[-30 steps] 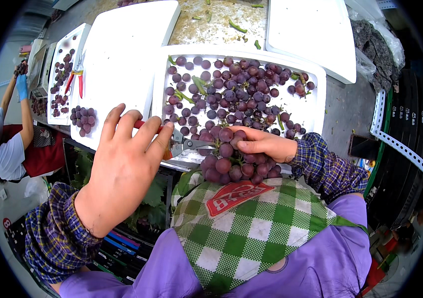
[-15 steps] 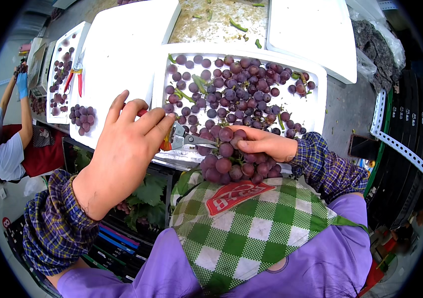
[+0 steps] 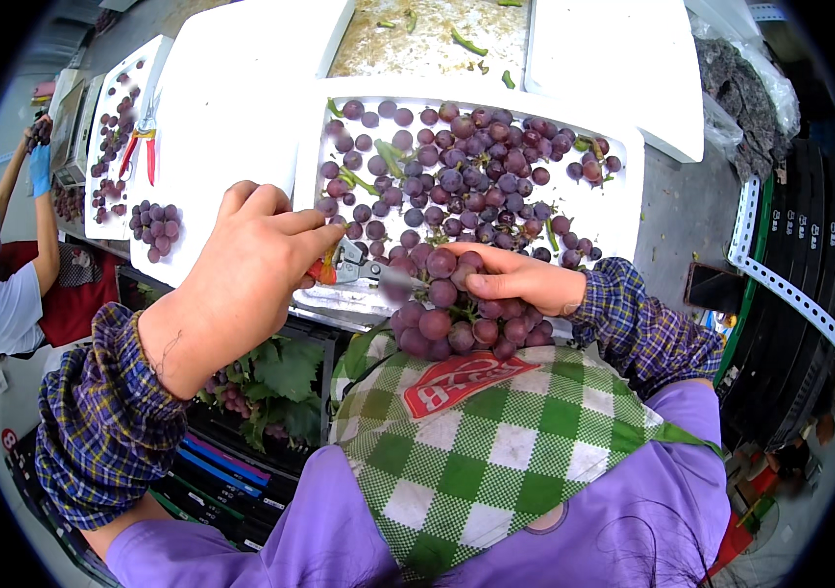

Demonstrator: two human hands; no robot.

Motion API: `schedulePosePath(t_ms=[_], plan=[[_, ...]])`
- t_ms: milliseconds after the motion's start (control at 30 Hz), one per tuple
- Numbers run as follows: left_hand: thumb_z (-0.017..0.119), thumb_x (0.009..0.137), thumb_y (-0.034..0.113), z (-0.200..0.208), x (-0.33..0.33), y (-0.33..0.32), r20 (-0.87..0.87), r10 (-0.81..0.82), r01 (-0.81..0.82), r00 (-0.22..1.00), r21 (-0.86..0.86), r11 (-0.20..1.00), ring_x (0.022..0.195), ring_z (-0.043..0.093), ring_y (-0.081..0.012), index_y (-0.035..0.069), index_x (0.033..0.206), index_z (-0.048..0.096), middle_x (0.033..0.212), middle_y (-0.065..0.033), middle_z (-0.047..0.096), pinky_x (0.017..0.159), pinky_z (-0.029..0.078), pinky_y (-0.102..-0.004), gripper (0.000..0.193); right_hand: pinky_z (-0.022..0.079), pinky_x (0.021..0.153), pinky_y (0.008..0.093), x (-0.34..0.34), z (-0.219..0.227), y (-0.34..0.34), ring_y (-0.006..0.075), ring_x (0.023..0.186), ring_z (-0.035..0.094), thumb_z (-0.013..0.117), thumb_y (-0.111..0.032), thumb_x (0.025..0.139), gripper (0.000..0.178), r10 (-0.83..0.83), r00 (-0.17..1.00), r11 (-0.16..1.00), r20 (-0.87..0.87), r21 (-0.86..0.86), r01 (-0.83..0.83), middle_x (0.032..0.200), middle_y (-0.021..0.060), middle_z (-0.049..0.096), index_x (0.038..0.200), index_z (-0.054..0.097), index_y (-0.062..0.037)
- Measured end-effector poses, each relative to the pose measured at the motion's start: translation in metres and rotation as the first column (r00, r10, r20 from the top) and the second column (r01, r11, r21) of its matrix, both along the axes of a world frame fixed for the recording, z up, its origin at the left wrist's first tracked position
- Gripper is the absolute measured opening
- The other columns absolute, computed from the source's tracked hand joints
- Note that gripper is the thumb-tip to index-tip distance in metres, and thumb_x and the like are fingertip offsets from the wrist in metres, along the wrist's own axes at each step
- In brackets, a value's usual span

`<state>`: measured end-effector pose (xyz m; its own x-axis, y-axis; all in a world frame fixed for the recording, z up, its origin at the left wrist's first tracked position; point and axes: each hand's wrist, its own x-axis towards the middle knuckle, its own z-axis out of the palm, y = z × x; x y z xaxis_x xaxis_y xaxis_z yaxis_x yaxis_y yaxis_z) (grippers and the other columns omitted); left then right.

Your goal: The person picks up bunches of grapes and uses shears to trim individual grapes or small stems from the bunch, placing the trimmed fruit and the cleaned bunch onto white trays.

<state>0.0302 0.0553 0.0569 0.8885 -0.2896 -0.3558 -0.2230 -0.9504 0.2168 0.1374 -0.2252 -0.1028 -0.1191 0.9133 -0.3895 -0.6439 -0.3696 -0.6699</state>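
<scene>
My left hand is closed around a pair of pruning shears with red-orange handles. The metal blades point right, into the near side of a bunch of dark purple grapes; their tips look blurred beside a grape. My right hand grips this bunch from the right, thumb on top, and most of its fingers are hidden behind the grapes. The bunch hangs over the near edge of a white foam tray, in front of my checked apron. Many loose grapes and bits of green stem lie in that tray.
A white foam lid lies left of the tray, with a small grape bunch and red-handled shears near it. Another white box stands back right. Far left, a co-worker's blue-gloved hand lifts grapes. Grape leaves show below.
My left fingers have drawn closer together around the shears, and the blades have shifted slightly up and left. The bunch and my right hand have barely moved.
</scene>
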Motion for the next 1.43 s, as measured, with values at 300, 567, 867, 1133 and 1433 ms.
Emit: schedulePosePath(t_ms=[300,567,867,1133,1433], plan=[[0.075,0.077,0.004,0.010,-0.011,-0.003,-0.070,0.360,-0.365,0.930,-0.273,0.890,0.092,0.060,-0.0262,0.001,0.122,0.061,0.105,-0.0117,0.067,0.086,0.047,-0.0381,0.047,0.054,0.099,0.0391,0.008,0.009,-0.003,0.0263,0.127,0.055,0.050,-0.038,0.104,0.071,0.016,0.988,0.998,-0.156,-0.065,-0.026,0.146,0.0144,0.044,0.157,0.014,-0.0081],[0.082,0.081,0.027,-0.059,-0.042,-0.060,-0.584,0.635,-0.842,0.505,-0.495,0.214,0.081,0.067,-0.0235,-0.004,0.110,0.060,0.090,-0.0172,0.069,0.075,0.053,-0.0348,0.048,0.063,0.071,0.0374,0.003,0.024,0.000,0.0277,0.101,0.070,0.047,-0.042,0.104,0.070,-0.093,0.950,0.995,-0.299,-0.064,0.078,0.137,0.0139,0.052,0.158,0.013,-0.0113],[0.086,0.077,0.028,-0.092,-0.054,-0.078,-0.439,0.716,-0.788,0.542,-0.562,0.252,0.087,0.069,-0.0259,-0.006,0.119,0.056,0.096,-0.0208,0.069,0.078,0.055,-0.0360,0.061,0.062,0.082,0.0373,0.004,0.026,-0.006,0.0263,0.102,0.070,0.050,-0.042,0.103,0.068,-0.069,0.960,0.995,-0.272,-0.092,0.045,0.133,0.0124,0.055,0.155,0.020,-0.0111],[0.084,0.078,0.024,-0.095,-0.054,-0.082,-0.476,0.734,-0.788,0.484,-0.603,0.128,0.088,0.066,-0.0213,-0.006,0.118,0.053,0.099,-0.0159,0.067,0.076,0.054,-0.0338,0.059,0.063,0.080,0.0373,-0.002,0.023,-0.006,0.0279,0.099,0.071,0.048,-0.039,0.104,0.062,-0.113,0.957,0.991,-0.266,-0.092,0.092,0.131,0.0137,0.055,0.153,0.023,-0.0103],[0.074,0.092,0.023,-0.078,-0.048,-0.043,-0.560,0.720,-0.673,0.410,-0.719,-0.176,0.084,0.059,-0.0092,0.001,0.121,0.054,0.098,-0.0034,0.064,0.073,0.049,-0.0252,0.042,0.061,0.072,0.0425,0.002,0.000,-0.020,0.0307,0.096,0.069,0.045,-0.052,0.101,0.066,-0.154,0.888,0.975,-0.434,-0.210,0.067,0.140,0.0172,0.051,0.153,0.026,-0.0153]])
